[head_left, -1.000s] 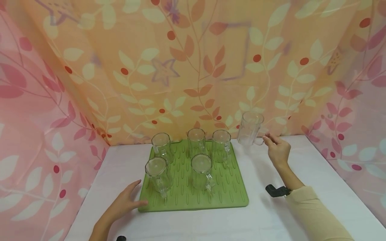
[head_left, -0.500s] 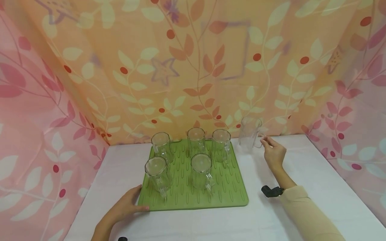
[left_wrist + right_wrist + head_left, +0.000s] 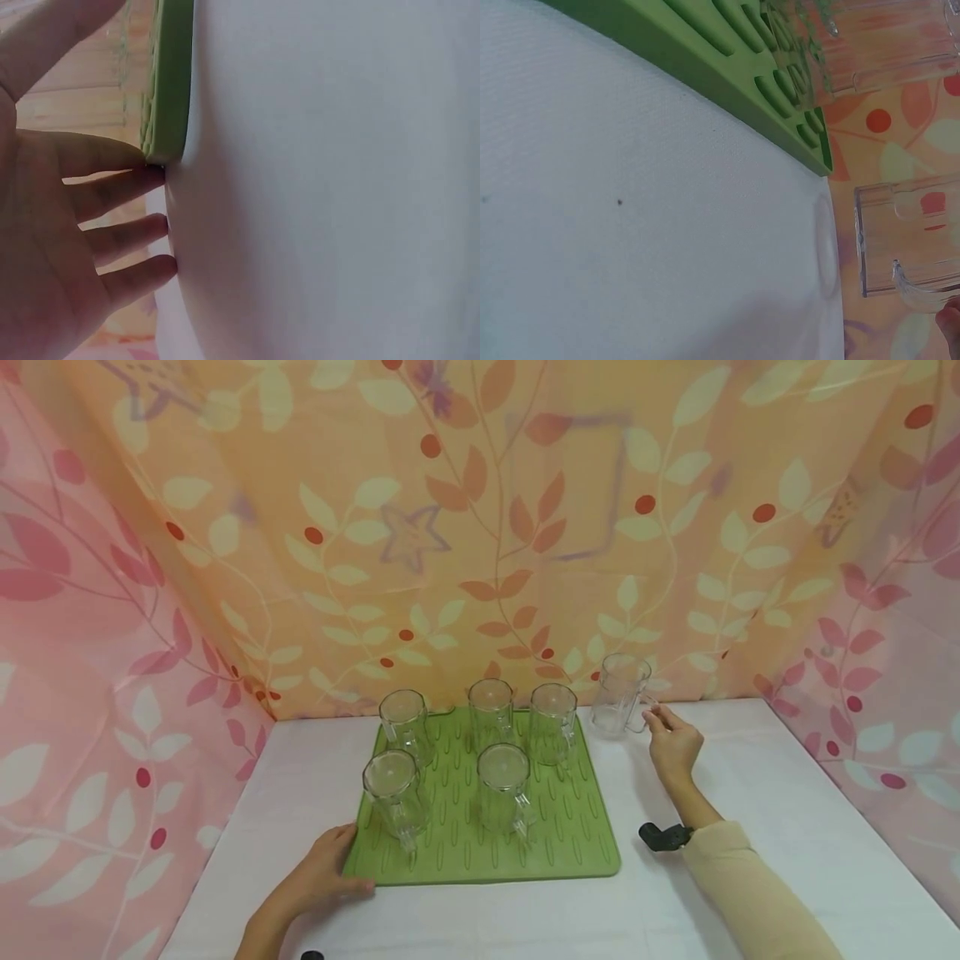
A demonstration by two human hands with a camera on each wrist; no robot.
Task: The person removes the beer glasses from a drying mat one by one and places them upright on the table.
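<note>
right hand [image 3: 675, 745], beyond the mat's back right corner: thumb and fingertips pinching the handle [image 3: 640, 714] of a clear glass mug [image 3: 619, 693]. that mug is just off the right side of the green mat [image 3: 465, 862], near the orange leaf-print backdrop [image 3: 480, 539]; in the right wrist view a narrow gap shows between it and the white tabletop [image 3: 780, 793]. left hand [image 3: 318, 870] at the mat's near left corner, fingers spread and fairly straight, thumb by the front edge; the left wrist view has fingertips touching the mat's side. five other mugs [image 3: 504, 789] stand on the mat, three along the back, two nearer, front pair's handles toward the viewer. beige sleeve [image 3: 757, 889] on the right arm, black device [image 3: 663, 837] at that wrist. pink leaf-print panels [image 3: 67, 718] either side.
</note>
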